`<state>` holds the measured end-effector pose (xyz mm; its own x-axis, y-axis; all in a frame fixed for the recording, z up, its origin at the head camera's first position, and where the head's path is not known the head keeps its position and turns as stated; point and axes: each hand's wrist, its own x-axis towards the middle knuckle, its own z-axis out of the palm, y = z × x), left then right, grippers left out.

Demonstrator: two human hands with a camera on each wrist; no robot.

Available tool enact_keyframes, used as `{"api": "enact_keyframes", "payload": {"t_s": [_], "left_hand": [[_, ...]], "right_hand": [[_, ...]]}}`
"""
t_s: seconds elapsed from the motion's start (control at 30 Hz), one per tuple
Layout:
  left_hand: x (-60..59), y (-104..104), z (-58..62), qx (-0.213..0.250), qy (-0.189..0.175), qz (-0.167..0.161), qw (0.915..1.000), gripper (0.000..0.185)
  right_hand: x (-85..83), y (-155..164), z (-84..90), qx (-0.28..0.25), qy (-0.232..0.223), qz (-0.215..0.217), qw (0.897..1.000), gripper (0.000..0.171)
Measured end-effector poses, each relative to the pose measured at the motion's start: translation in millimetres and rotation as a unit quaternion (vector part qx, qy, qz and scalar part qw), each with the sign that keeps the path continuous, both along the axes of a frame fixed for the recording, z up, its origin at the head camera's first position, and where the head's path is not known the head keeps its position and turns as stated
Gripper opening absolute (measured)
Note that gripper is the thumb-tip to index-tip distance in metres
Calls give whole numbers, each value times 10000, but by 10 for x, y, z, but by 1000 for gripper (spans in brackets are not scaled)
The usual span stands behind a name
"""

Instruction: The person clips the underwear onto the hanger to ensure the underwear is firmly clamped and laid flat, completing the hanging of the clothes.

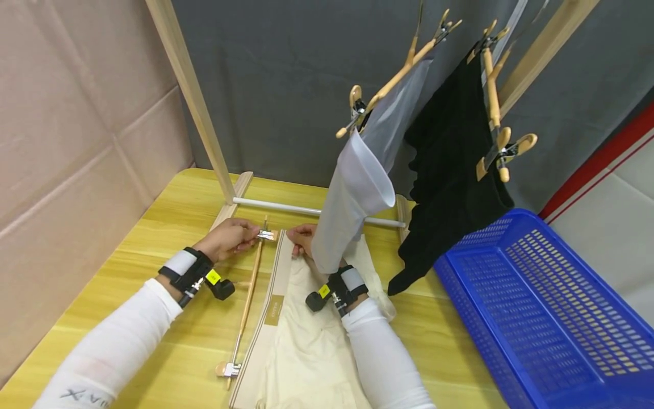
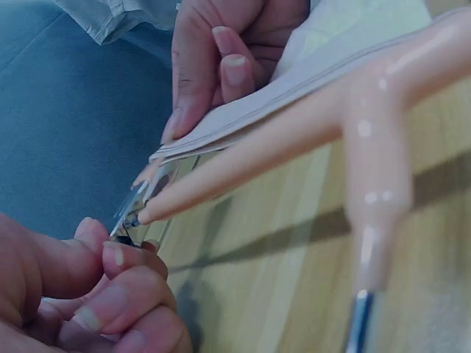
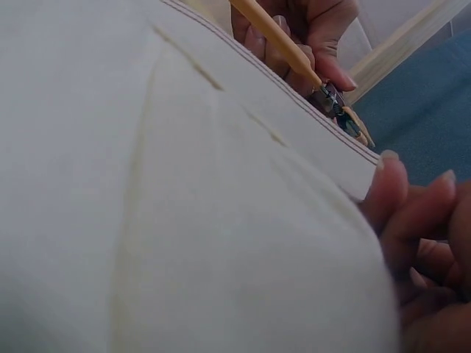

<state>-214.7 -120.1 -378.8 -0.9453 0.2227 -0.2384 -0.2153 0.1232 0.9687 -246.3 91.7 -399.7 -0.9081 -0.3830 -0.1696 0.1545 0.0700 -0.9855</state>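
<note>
Cream trousers lie on the table with a striped waistband along their left side. Parallel to that waistband is a wooden clip hanger. My left hand pinches the hanger's far metal clip between thumb and fingers. At the waistband's far corner my right hand pinches the cloth; in the left wrist view its thumb presses on the edge. The clip's mouth meets that corner, but whether it bites the cloth I cannot tell. The hanger's near clip lies beside the waistband.
Above my right forearm hang a white garment and a black garment, each on a clip hanger from a wooden frame. A blue basket stands at the right. A white rod crosses the frame's base.
</note>
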Motion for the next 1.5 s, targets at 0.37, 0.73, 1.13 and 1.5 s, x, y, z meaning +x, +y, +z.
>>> {"api": "enact_keyframes", "payload": {"t_s": [0.37,0.73,1.13,1.5], "left_hand": [[-4,161,-6,17,-154,64,9999,14],[-28,235,21,85,-524,36,9986,17],[-29,192,2,467,-561,-220,9971,20],[-53,197,16,-288,-414,88,9987,27]], "right_hand": [[550,77,803,-524,-231,73,9983,9],[363,130,512,-608,81,449,9971,17],[201,190,256,-658,134,1033,9924,42],[183,106,81,-903,-286,528,9941,49]]}}
